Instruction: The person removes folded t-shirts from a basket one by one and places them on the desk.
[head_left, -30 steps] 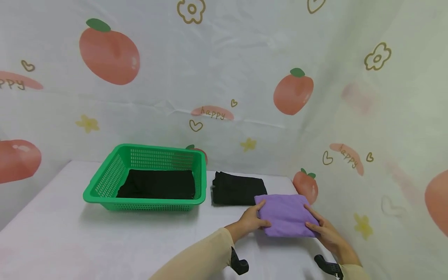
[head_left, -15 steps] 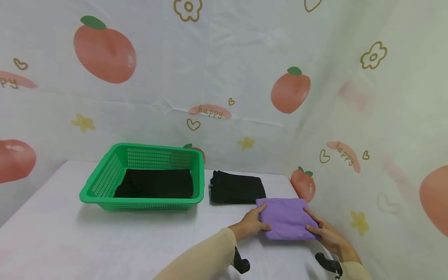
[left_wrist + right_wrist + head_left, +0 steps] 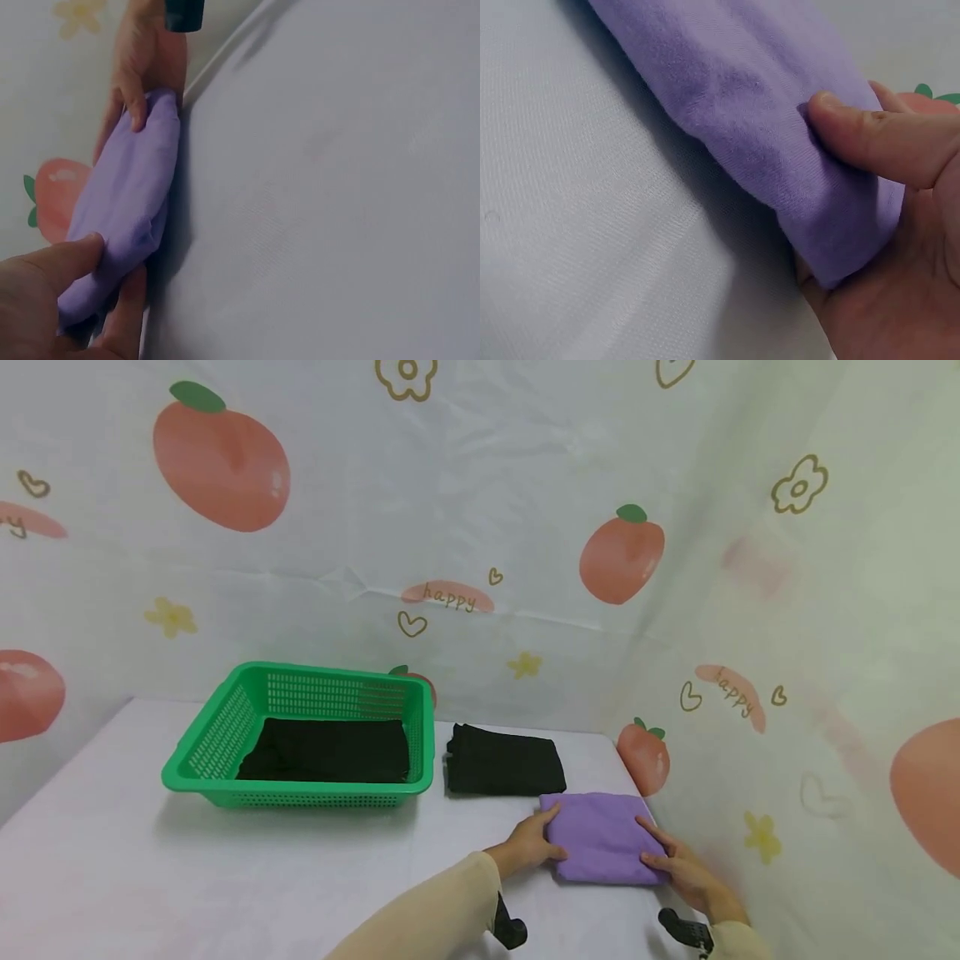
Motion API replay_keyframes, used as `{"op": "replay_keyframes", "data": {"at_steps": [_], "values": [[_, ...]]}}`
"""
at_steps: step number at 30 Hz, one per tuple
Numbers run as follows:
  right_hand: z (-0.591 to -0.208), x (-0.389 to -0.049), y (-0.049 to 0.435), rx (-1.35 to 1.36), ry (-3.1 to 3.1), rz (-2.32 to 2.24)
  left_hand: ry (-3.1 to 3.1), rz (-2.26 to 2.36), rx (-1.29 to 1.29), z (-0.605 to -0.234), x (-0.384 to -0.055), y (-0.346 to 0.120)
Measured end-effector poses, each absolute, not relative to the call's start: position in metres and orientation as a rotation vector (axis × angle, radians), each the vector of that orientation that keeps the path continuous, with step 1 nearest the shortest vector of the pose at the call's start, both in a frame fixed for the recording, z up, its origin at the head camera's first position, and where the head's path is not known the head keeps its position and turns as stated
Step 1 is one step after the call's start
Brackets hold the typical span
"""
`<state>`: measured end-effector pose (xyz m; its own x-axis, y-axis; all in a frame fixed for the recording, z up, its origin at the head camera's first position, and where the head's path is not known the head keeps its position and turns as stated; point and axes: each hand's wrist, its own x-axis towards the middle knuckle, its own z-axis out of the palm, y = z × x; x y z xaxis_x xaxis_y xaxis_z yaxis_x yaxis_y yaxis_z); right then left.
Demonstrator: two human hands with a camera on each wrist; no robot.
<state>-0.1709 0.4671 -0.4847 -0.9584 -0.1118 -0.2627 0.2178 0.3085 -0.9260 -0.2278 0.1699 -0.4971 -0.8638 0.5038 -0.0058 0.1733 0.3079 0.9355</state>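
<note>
A folded purple cloth (image 3: 603,839) lies low over the right end of the table, close to its side edge. My left hand (image 3: 527,845) grips the cloth's left end, thumb on top and fingers below, as the left wrist view shows. At the opposite end my right hand (image 3: 692,875) holds it; in the right wrist view its thumb (image 3: 877,142) presses on the upper face. Just behind, a folded black cloth (image 3: 506,762) rests flat. In the left wrist view the cloth's near side casts a shadow; whether it touches the table fully I cannot tell.
On the left of the table (image 3: 247,877) stands a green basket (image 3: 300,789) with slotted walls, and another folded black cloth (image 3: 326,752) lies inside it. A white curtain (image 3: 480,510) printed with fruit hangs behind and along the right side.
Both hands have brought the purple cloth down and slightly toward me, lower against the table. The head view has shifted a little. The basket and black cloths stay in place.
</note>
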Motion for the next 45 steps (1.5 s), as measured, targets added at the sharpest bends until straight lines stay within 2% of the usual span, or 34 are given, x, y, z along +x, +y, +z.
{"op": "replay_keyframes", "data": {"at_steps": [6,10,13,17,24,30,33,35,38,42,45], "values": [[-0.483,-0.170,0.464,0.206,2.504,-1.506,2.097,1.740,0.558,-0.503,-0.229,0.156],[-0.460,-0.174,0.453,0.290,2.810,-1.229,2.027,1.775,0.555,-0.498,-0.235,0.139],[-0.436,-0.177,0.434,0.335,3.001,-1.067,2.013,1.733,0.663,-0.483,-0.242,0.119],[-0.408,-0.189,0.389,0.319,3.107,-1.204,1.955,1.754,0.838,-0.451,-0.252,0.083],[-0.388,-0.228,0.277,-0.108,2.872,-1.846,2.143,1.894,0.958,-0.398,-0.260,-0.016],[-0.382,-0.258,0.179,-0.733,2.645,-1.978,2.730,1.626,0.910,-0.396,-0.282,-0.115],[-0.387,-0.268,0.140,-0.866,2.561,-1.947,2.900,1.567,0.810,-0.401,-0.294,-0.156],[-0.392,-0.272,0.118,-0.824,2.545,-1.885,2.931,1.567,0.711,-0.406,-0.299,-0.176],[-0.402,-0.276,0.091,-0.620,2.519,-1.801,2.943,1.507,0.506,-0.413,-0.304,-0.197],[-0.414,-0.282,0.063,-0.371,2.468,-1.770,2.916,1.370,0.240,-0.422,-0.305,-0.210],[-0.419,-0.287,0.048,-0.300,2.486,-1.747,2.846,1.356,0.118,-0.425,-0.303,-0.214]]}}
